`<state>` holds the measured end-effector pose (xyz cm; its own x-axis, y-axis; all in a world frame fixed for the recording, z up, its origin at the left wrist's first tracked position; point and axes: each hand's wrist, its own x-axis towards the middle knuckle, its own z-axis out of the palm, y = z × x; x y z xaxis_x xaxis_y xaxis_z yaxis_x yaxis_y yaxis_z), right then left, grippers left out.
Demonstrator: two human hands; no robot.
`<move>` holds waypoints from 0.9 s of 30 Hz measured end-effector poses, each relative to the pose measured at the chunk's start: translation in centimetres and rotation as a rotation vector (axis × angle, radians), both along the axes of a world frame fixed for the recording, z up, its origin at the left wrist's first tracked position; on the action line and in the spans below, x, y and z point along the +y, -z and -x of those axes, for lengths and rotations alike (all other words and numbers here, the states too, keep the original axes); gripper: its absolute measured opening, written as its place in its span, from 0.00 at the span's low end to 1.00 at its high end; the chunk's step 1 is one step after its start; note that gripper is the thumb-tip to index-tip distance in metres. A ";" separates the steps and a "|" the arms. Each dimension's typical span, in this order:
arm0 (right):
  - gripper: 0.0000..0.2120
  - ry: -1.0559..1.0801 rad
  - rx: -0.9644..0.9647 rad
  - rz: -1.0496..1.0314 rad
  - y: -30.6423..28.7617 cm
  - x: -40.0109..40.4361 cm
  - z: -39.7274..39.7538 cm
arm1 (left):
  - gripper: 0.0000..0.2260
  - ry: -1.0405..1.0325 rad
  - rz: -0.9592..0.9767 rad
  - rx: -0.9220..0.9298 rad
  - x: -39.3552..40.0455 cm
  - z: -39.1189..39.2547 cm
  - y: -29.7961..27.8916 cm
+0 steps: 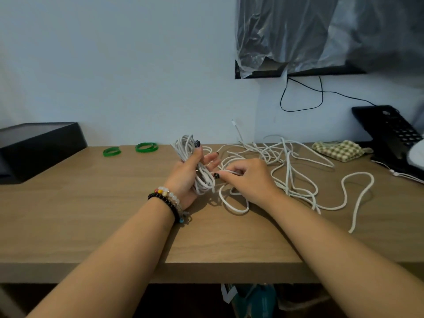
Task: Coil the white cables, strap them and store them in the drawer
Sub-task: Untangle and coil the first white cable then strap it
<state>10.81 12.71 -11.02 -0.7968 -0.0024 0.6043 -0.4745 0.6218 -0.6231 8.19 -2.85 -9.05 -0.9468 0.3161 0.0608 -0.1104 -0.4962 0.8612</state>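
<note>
Looping through the left hand [187, 174], a white cable coil [199, 167] is held by its thumb above the wooden desk [91, 203]. The right hand [246, 179] pinches a strand beside it. Loose white cables [293, 171] sprawl rightward; two green straps [146, 147] lie far left.

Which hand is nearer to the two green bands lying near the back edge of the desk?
Left. The left hand, gripping the coiled white cable, sits just right of the green bands. The right hand, pinching a loose strand, lies farther right, beyond the coil.
</note>
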 end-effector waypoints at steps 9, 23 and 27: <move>0.04 -0.090 0.152 -0.007 -0.2 -0.1 -0.5 | 0.17 0.112 0.199 0.043 -0.3 -0.2 0.1; 0.05 0.067 0.063 -0.217 -1.5 2.7 0.1 | 0.04 -0.281 0.632 0.399 -0.5 0.4 -0.2; 0.10 0.171 0.037 -0.097 -1.9 5.0 0.0 | 0.04 -0.441 0.689 0.455 -1.7 1.2 -0.4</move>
